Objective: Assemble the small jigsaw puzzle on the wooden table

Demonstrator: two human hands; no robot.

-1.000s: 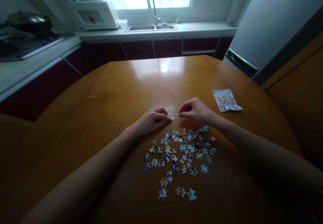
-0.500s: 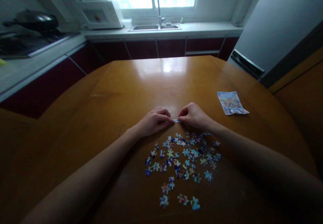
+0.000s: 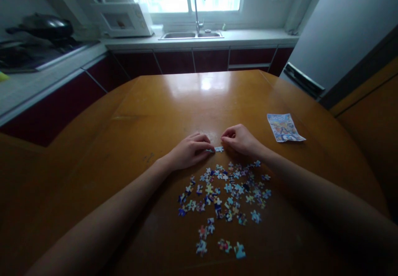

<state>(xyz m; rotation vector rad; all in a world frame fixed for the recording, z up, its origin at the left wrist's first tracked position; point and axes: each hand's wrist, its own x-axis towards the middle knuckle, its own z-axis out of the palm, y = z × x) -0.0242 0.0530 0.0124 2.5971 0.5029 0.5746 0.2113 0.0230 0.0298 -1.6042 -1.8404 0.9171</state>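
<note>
A short strip of joined pale blue jigsaw puzzle pieces [image 3: 219, 149] lies flat on the wooden table. My left hand [image 3: 193, 149] rests at its left end, fingertips pressed on it and covering part of it. Just above and right of the strip is my right hand [image 3: 239, 139], thumb and fingers drawn together in a pinch. It is slightly apart from the strip, and I see nothing between its fingertips. Below both hands, many loose jigsaw pieces [image 3: 228, 188] are scattered, with several stray ones [image 3: 201, 247] closer to me.
A creased printed picture sheet [image 3: 285, 127] lies on the table [image 3: 174, 114] to the right. Beyond the table are a counter with a sink [image 3: 179, 35] and faucet, a white microwave [image 3: 122, 20], a pan [image 3: 46, 26] on the stove, and a fridge [image 3: 345, 31] at right.
My right hand has lifted slightly up and off the strip, uncovering more of its right end. My left hand stays on the strip. The view has shifted very slightly.
</note>
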